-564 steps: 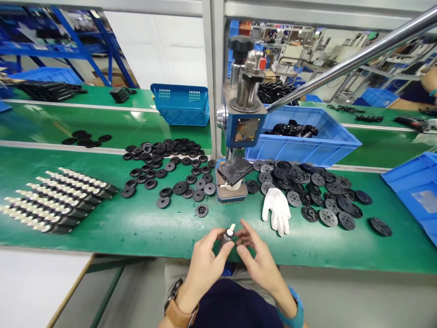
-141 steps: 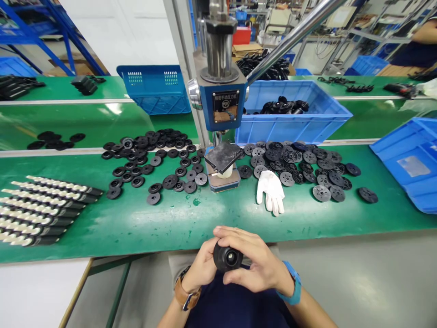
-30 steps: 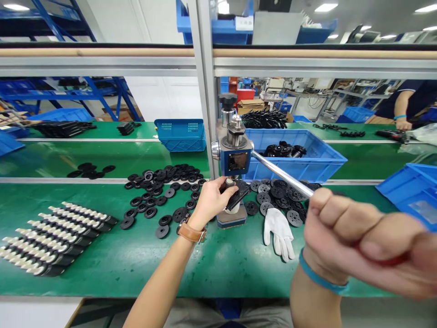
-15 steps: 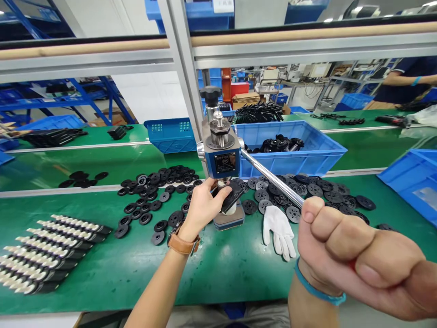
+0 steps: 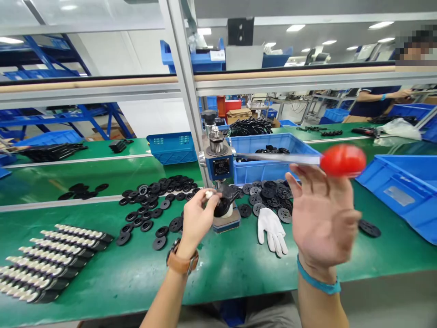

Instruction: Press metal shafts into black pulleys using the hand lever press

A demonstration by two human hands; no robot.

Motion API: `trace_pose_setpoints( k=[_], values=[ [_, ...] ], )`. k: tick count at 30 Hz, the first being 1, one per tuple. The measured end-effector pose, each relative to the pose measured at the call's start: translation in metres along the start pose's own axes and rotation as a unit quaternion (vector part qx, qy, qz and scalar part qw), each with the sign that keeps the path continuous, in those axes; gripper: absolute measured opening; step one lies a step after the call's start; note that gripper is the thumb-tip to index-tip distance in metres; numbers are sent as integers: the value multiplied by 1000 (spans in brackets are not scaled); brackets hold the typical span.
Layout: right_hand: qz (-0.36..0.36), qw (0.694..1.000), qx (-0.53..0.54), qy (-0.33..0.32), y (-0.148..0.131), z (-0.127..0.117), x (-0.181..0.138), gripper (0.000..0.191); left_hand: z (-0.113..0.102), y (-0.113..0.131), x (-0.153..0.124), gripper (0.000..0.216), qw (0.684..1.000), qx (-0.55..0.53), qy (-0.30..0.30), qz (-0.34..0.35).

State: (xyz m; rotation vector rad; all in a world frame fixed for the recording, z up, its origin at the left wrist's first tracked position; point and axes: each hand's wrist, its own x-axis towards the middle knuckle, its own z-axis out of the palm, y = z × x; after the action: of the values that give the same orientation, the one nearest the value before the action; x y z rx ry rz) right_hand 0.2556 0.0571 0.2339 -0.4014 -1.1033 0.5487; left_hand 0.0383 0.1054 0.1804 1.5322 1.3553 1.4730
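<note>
My left hand pinches a black part with a white tip just in front of the small blue hand press. My right hand is raised with the palm up and fingers spread, holding nothing. The press lever with its red ball knob hangs level just above my right fingertips, blurred, and my hand is off it. The press base stands on the green bench.
Black discs lie left of the press and more black discs right of it. A white glove lies near the base. Rows of black and white pieces lie at the left. Blue bins stand at the right and behind. Another person works at the far right.
My right hand has let go of the lever and opened; the lever has swung up to level. My left hand has drawn the part out from under the press toward me.
</note>
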Motion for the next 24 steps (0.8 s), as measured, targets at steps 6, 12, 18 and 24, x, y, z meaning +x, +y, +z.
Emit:
trace_pose_setpoints(
  k=[6, 12, 18, 24],
  values=[
    [117, 950, -204, -207, 29, -4, -71, 52, -10, -16, -68, 25, 849, -427, 46, -307],
    [50, 904, -266, -331, 45, 1, -127, 59, -2, -44, -99, 27, 714, -552, 113, -415],
    [139, 911, -312, -229, 44, -12, -144, 42, -1, -61, -113, 32, 691, -567, 101, -437],
    [119, 904, -293, -288, 50, -15, -150, 55, 11, -64, -115, 25, 699, -548, 106, -447]
  ],
)
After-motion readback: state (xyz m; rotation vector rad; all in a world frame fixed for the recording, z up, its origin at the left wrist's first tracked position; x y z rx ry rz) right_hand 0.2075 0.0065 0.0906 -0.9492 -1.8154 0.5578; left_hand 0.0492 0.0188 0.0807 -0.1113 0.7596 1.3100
